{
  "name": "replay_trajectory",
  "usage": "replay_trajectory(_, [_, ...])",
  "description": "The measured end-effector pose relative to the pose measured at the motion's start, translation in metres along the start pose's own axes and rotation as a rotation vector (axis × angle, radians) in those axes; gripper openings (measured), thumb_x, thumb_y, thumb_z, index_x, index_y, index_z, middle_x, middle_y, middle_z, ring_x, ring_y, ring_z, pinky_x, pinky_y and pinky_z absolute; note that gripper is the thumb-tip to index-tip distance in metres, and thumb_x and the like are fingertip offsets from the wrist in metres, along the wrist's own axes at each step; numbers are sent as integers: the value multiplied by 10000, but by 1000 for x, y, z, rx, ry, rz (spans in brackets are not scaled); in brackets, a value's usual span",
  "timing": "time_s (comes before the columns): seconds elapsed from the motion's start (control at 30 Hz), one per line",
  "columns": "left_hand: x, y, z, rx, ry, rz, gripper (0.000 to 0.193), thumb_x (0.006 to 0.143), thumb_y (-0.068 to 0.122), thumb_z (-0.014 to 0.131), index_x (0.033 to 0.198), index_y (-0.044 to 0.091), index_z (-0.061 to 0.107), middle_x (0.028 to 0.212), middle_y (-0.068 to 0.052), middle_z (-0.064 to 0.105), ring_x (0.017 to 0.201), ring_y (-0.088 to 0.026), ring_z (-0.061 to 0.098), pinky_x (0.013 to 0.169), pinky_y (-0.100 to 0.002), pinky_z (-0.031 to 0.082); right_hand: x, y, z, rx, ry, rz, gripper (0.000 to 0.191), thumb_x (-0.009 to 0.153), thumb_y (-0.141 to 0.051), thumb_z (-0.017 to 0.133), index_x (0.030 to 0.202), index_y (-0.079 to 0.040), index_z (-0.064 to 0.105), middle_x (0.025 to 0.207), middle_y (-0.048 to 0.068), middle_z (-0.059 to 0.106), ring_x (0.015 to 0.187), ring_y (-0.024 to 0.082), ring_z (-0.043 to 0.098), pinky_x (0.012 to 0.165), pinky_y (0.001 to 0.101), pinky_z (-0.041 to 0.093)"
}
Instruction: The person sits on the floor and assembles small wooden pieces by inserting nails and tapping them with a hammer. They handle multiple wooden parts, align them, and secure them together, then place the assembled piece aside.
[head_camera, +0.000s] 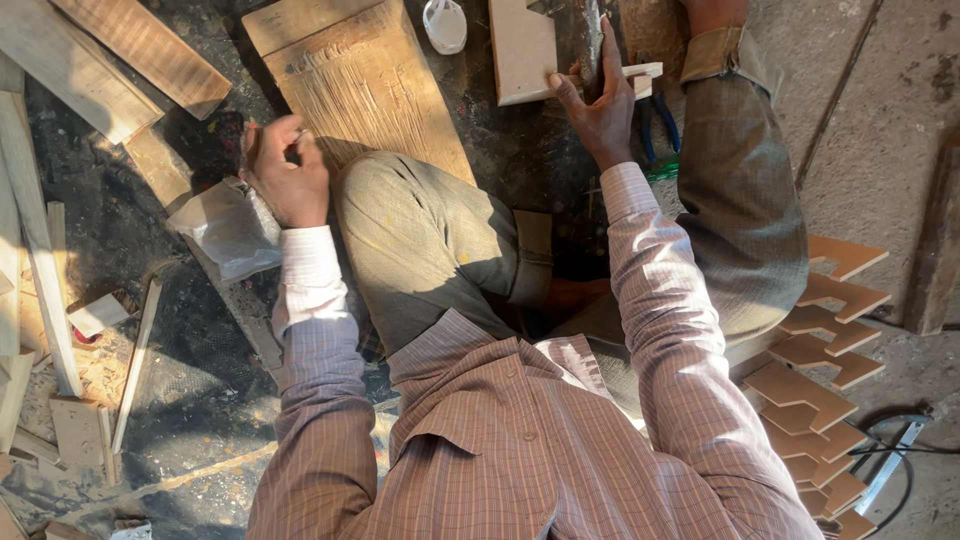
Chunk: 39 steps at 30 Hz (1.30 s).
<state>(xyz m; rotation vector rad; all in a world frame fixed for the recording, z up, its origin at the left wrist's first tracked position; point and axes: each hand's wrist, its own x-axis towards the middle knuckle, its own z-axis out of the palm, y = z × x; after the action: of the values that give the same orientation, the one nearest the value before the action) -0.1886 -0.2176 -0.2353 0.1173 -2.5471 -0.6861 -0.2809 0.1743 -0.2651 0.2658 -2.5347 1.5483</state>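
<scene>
Right hand (600, 105) pinches the small wood piece (643, 75) at three o'clock of the pale board (523, 50); left hand (285, 170), fingers curled, sits at the plastic bag (228, 228).

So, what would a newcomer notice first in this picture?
Probably the stack of notched brown board pieces at lower right. Next, the right hand gripping a pale board piece at top centre, while the left hand reaches into a clear plastic bag at left.

Checked pink shirt (520, 440), pale board (522, 50)
</scene>
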Motion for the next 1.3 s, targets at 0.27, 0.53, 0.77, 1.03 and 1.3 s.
replay_trajectory(0.27, [26,128,100,-721,-231,12,121,926,-38,777,1009,38,731,1005,-67,743,869,-165,749,759,-277,647,3,7,2,-1,5,19,916,1020,-447,878,1662,-147,297,1177,73,748,1086,180,762,944,364,669])
replay_trajectory(0.53, [30,167,151,-692,-325,74,161,972,-68,613,1111,0,660,1061,-125,693,931,-281,727,785,-368,603,3,8,1,3,22,32,905,1015,-418,880,1659,-169,294,1175,83,765,1067,187,763,926,376,660])
replay_trajectory(0.77, [29,171,158,-633,-349,144,160,956,-71,635,1071,40,630,1020,-126,717,950,-322,728,801,-413,592,1,13,1,33,12,26,881,1043,-405,855,1667,-204,267,1457,158,672,1187,220,777,1023,411,658])
replay_trajectory(1.03, [20,166,169,-653,-402,63,264,931,-123,590,1162,2,557,1101,-163,723,1024,-276,774,838,-371,646,-3,16,0,34,29,32,887,1034,-423,859,1663,-200,274,1499,165,639,1206,237,768,1020,409,665])
replay_trajectory(1.3, [11,161,176,-617,-410,106,295,934,-130,611,1186,7,542,1136,-152,715,1053,-263,775,851,-363,661,-5,13,-5,22,17,46,901,1027,-441,858,1661,-175,275,1534,172,600,1247,268,753,1075,442,636])
